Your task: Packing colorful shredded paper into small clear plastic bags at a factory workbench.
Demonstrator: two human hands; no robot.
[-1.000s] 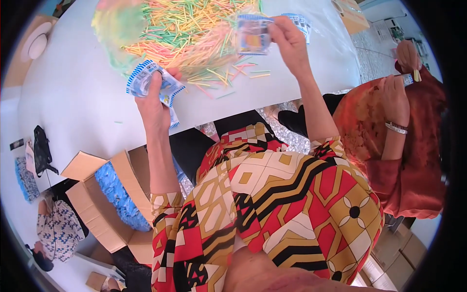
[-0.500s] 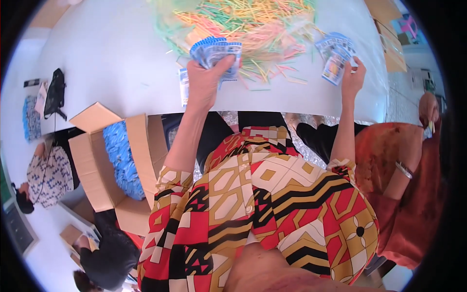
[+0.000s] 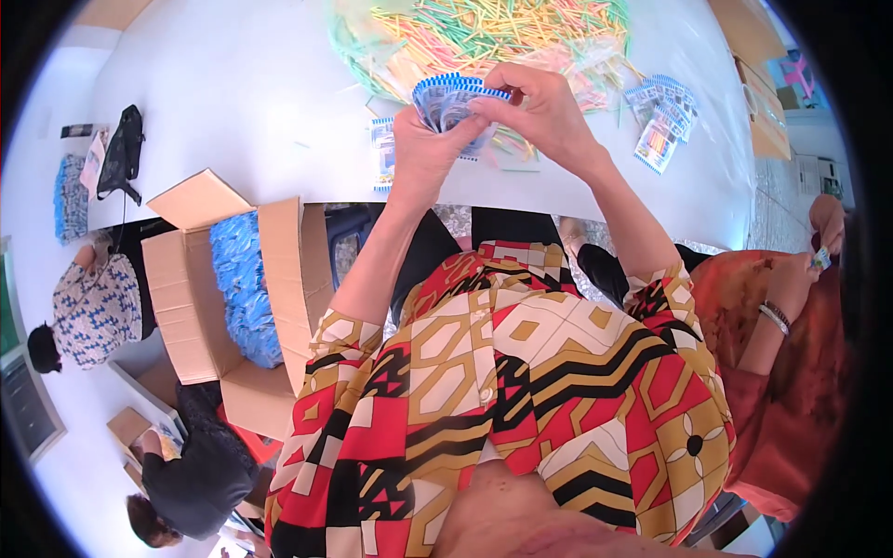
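My left hand (image 3: 420,158) grips a fanned stack of small blue-and-white packets (image 3: 446,100) above the table. At the right end of the fan, my right hand (image 3: 549,116) pinches the edge of a packet between thumb and forefinger. Beyond them lies a heap of thin yellow, green and pink sticks (image 3: 521,37) on a clear, greenish plastic bag. To the right, several loose packets (image 3: 662,112) overlap on the table; the nearest one shows coloured sticks on its front. Beside my left wrist lies another packet (image 3: 381,149), partly hidden by the hand.
An open cardboard box (image 3: 191,302) full of blue packets (image 3: 244,288) stands left of me, below the white table (image 3: 233,112). A black bag (image 3: 124,153) lies at the table's far left. Someone in rust-coloured clothing (image 3: 772,372) sits close on my right; others sit at left.
My right hand has let go of a packet at the right-hand pile and moved left to the stack. My left hand has shifted slightly right with the packets.
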